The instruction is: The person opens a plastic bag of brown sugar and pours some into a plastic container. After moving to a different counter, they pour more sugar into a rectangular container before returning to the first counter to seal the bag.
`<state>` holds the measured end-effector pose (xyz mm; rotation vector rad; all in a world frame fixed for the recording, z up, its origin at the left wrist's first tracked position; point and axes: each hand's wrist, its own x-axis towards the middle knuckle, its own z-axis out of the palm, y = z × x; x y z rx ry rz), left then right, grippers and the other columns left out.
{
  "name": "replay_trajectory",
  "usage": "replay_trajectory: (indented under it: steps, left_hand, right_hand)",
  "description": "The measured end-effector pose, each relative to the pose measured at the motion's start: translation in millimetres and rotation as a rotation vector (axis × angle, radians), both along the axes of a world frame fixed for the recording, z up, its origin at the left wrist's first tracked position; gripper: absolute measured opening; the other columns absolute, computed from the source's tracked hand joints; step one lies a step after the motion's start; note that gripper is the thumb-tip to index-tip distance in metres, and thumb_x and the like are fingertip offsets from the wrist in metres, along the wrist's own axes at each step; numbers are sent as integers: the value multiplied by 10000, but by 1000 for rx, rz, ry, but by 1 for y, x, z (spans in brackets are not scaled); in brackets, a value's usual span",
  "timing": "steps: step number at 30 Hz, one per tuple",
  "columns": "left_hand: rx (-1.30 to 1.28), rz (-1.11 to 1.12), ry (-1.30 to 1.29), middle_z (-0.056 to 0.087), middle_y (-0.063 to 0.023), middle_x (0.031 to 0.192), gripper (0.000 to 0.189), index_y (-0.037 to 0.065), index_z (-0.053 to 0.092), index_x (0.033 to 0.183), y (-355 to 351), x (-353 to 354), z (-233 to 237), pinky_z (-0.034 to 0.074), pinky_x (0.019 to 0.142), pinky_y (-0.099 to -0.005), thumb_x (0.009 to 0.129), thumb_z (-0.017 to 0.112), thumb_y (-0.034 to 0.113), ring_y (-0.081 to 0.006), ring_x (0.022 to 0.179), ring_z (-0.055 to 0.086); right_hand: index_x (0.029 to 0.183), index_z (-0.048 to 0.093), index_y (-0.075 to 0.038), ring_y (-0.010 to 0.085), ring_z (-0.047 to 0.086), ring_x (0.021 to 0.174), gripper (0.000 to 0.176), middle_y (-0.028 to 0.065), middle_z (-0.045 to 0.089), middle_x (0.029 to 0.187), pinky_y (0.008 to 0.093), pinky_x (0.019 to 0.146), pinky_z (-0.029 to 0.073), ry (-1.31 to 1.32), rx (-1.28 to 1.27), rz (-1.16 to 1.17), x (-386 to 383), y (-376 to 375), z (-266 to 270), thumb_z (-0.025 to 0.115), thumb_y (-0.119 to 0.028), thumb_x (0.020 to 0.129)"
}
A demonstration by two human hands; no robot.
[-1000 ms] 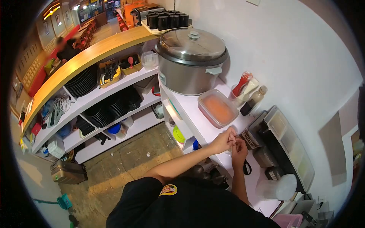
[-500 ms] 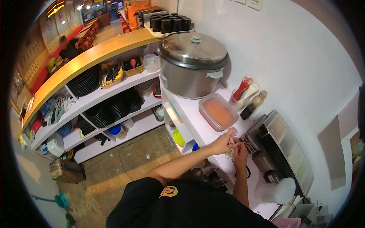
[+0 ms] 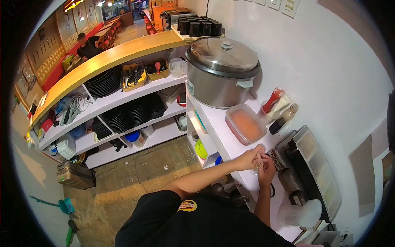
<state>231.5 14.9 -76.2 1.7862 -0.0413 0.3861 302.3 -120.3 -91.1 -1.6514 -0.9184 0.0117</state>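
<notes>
My left hand (image 3: 250, 159) and my right hand (image 3: 267, 168) meet over the white counter (image 3: 214, 127), fingers pinched together. Between and just below them shows a small clear plastic thing (image 3: 255, 168), maybe a little bag; its kind is too small to tell. Just beyond my hands stands a lidded clear tub (image 3: 246, 124) with orange contents. Dark containers (image 3: 280, 154) stand close to the right of my right hand, one with lettering on it. My fingertips partly hide what they hold.
A large rice cooker (image 3: 222, 74) stands at the back, near a tray of black cups (image 3: 200, 28). Sauce bottles (image 3: 284, 117) line the wall. A topping box (image 3: 317, 168) and white container (image 3: 302, 214) are at right. Shelves (image 3: 138, 119) hold black dishes; a person (image 3: 88, 47) sits beyond.
My view has shifted, so the scene sits a little further right. Both hands stay together over the counter, fingers still pinched on the small clear thing.
</notes>
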Motion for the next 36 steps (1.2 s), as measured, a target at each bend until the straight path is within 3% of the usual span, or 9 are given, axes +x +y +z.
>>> replay_trajectory:
  steps: [4, 8, 11, 17, 22, 26, 30, 36]
  left_hand:
    - [-120, -49, -26, 537, -48, 743, 378, 62, 349, 1120, 1, -1, 1, 445, 665, -276, 835, 583, -19, -136, 697, 539]
    - [-128, -49, -26, 534, -23, 753, 403, 79, 338, 1148, 3, 5, -12, 430, 672, -263, 850, 598, 5, -106, 720, 515]
    - [-177, -59, 4, 520, -63, 727, 444, 85, 318, 1159, 4, 7, -15, 449, 771, -275, 835, 602, -23, -165, 755, 570]
    - [-50, 9, 21, 499, -46, 766, 484, 87, 305, 1205, 1, -2, 6, 440, 758, -270, 828, 581, -39, -162, 751, 548]
    - [-91, -8, -34, 448, -50, 794, 500, 87, 288, 1230, -1, 2, -2, 428, 809, -263, 826, 524, -91, -179, 890, 584]
    - [-73, -47, -23, 447, -51, 785, 517, 90, 280, 1236, 1, -3, 3, 428, 827, -268, 824, 526, -102, -183, 967, 594]
    - [-37, -8, -21, 498, -50, 752, 502, 83, 318, 1210, 3, -1, 0, 448, 792, -285, 808, 568, -86, -170, 825, 581]
    - [-85, -13, -11, 512, -49, 759, 480, 83, 333, 1206, 4, 2, -5, 450, 745, -282, 815, 573, -57, -160, 760, 559]
  right_hand:
    - [851, 516, 16, 81, 528, 730, 60, 87, 616, 970, 217, 615, 425, 224, 71, 136, 9, -3, -8, 548, 53, 817]
    - [848, 502, 18, 103, 562, 789, 54, 100, 610, 970, 226, 670, 456, 239, 51, 171, 9, -2, -2, 528, 60, 827]
    - [852, 495, 18, 119, 574, 821, 48, 110, 605, 973, 244, 706, 470, 258, -4, 179, 13, -4, -3, 519, 57, 836]
    - [856, 500, 16, 133, 587, 868, 40, 121, 599, 994, 266, 777, 470, 341, -57, 213, 17, -1, 6, 519, 49, 842]
    - [861, 529, 24, 145, 599, 906, 53, 151, 609, 1065, 270, 796, 473, 330, -25, 212, 20, 0, 10, 548, 54, 821]
    - [842, 568, 31, 142, 615, 870, 73, 157, 630, 1050, 263, 780, 482, 467, -78, 295, 32, -4, 8, 590, 62, 781]
    - [813, 599, 39, 131, 622, 817, 66, 144, 654, 977, 251, 746, 489, 476, -58, 288, 35, 0, 9, 631, 45, 755]
    - [799, 629, 49, 118, 619, 750, 66, 112, 669, 863, 236, 708, 485, 507, -95, 225, 34, -2, 16, 655, 28, 742]
